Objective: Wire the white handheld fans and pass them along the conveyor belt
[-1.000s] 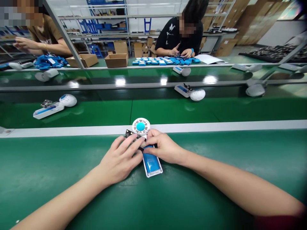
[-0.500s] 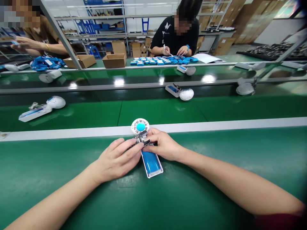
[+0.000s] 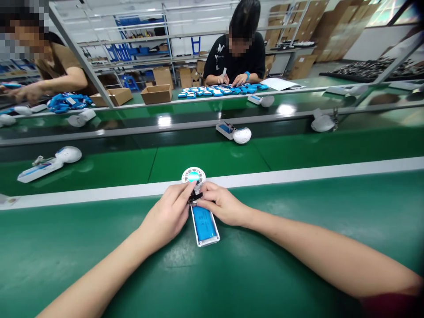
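Observation:
A white handheld fan (image 3: 208,243) lies on the green work surface in front of me, its handle shell uncovered. A blue battery pack (image 3: 203,223) fills the lower handle; the round grille head (image 3: 193,175) with a turquoise centre points away from me. Over the upper handle, my left hand (image 3: 167,214) closes its fingers on a small dark circuit board (image 3: 195,197). From the other side my right hand (image 3: 225,204) pinches at the board and the handle's edge. My fingertips partly hide the board and its wires.
Beyond a pale rail (image 3: 99,191) runs a green conveyor belt (image 3: 185,154) with more fan units, such as one at left (image 3: 49,163) and another ahead (image 3: 233,132). Across it a co-worker (image 3: 236,48) handles blue battery packs (image 3: 218,91) near an open carton (image 3: 157,94). Another person works at far left.
My left fingers have drawn together and tipped over the board, which sits lower against the handle. The fan is turned slightly more upright in view. Beyond, the left co-worker's arms have lowered.

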Action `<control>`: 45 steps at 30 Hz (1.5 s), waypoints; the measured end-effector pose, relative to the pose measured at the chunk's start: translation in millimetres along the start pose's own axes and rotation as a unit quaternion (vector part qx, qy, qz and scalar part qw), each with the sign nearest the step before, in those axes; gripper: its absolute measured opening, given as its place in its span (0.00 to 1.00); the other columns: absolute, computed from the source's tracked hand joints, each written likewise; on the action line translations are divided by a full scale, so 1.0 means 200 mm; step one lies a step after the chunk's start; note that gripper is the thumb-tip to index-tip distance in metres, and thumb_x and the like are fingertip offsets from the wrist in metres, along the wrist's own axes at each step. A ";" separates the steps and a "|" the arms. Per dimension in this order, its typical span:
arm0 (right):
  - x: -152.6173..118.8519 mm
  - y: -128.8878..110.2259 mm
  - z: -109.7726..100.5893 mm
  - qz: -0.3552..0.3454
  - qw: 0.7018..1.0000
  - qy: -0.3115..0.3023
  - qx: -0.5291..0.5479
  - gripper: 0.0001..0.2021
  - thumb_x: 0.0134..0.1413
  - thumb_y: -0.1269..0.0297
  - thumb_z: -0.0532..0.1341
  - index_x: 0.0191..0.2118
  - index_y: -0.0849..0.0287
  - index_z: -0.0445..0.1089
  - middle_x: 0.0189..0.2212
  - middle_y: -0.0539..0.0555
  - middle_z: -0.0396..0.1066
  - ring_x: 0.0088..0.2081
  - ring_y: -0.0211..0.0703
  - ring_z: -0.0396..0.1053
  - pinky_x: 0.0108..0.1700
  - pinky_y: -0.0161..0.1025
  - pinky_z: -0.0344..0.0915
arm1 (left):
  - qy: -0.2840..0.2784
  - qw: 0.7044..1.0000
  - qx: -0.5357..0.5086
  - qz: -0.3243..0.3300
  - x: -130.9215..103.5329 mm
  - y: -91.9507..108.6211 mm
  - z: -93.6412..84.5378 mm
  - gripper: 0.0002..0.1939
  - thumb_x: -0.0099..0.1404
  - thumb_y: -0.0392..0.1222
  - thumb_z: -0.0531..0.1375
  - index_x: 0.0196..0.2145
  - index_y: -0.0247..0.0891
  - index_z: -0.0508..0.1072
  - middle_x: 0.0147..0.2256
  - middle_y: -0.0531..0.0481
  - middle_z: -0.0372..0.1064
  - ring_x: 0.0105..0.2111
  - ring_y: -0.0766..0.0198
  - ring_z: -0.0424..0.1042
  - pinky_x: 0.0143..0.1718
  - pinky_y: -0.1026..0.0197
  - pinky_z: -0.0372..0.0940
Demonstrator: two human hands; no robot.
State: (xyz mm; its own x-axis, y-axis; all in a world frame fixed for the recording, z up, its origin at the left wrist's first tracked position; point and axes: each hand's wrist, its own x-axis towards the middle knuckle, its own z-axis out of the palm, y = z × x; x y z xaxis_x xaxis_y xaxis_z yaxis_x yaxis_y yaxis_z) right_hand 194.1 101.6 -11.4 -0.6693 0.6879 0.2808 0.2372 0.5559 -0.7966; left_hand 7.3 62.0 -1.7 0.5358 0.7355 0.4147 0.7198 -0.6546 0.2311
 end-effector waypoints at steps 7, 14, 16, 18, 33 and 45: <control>0.00 -0.07 0.00 0.058 0.996 -0.001 0.071 0.08 0.56 0.69 0.53 0.31 0.62 0.69 0.36 0.54 0.61 0.41 0.38 0.61 0.45 0.37 0.60 | 0.014 0.984 -0.116 -0.136 0.03 0.08 -0.04 0.16 0.63 0.34 0.49 0.48 0.37 0.64 0.38 0.45 0.65 0.38 0.64 0.67 0.39 0.60 0.66; -0.01 -0.11 0.00 0.089 0.990 0.015 0.106 0.08 0.54 0.70 0.53 0.29 0.62 0.69 0.36 0.53 0.62 0.41 0.37 0.62 0.46 0.37 0.60 | 0.051 0.992 -0.077 -0.081 -0.01 0.12 -0.01 0.19 0.63 0.32 0.49 0.52 0.35 0.59 0.42 0.43 0.63 0.43 0.63 0.64 0.43 0.60 0.64; -0.02 -0.12 0.01 0.091 0.991 0.019 0.100 0.08 0.54 0.71 0.54 0.28 0.62 0.69 0.35 0.53 0.62 0.40 0.37 0.62 0.45 0.37 0.60 | 0.043 0.995 -0.061 -0.072 -0.02 0.13 0.00 0.19 0.63 0.32 0.48 0.52 0.34 0.58 0.43 0.42 0.62 0.43 0.63 0.64 0.44 0.60 0.64; -0.02 -0.13 0.01 0.094 0.992 0.027 0.081 0.08 0.54 0.72 0.53 0.27 0.62 0.69 0.34 0.53 0.63 0.39 0.38 0.62 0.44 0.37 0.60 | 0.038 0.994 -0.067 -0.073 -0.02 0.13 0.00 0.19 0.63 0.31 0.48 0.52 0.34 0.59 0.42 0.42 0.62 0.43 0.63 0.64 0.43 0.60 0.65; -0.05 -0.14 0.06 0.096 0.994 0.025 0.047 0.10 0.50 0.79 0.52 0.24 0.62 0.66 0.31 0.52 0.64 0.37 0.38 0.61 0.43 0.37 0.59 | 0.060 0.976 0.201 0.059 -0.10 0.18 0.08 0.25 0.60 0.26 0.48 0.56 0.22 0.51 0.47 0.32 0.60 0.46 0.51 0.61 0.43 0.52 0.64; 0.46 0.25 -0.24 0.198 0.939 0.195 -0.203 0.34 0.42 0.54 0.62 0.56 0.58 0.53 0.53 0.63 0.47 0.53 0.59 0.49 0.50 0.54 0.52 | 0.090 0.909 0.362 -0.186 -0.02 -0.51 -0.25 0.21 0.64 0.34 0.42 0.54 0.33 0.57 0.54 0.35 0.53 0.53 0.34 0.51 0.40 0.38 0.58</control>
State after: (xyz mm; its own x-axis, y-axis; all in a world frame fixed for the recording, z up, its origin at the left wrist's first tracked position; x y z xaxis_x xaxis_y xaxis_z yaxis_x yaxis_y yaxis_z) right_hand 179.0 214.5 1.3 -0.1815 0.9527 0.2439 0.7147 0.2981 -0.6327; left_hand -90.7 118.3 17.5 0.1626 0.7989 0.5791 0.9729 -0.0321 -0.2289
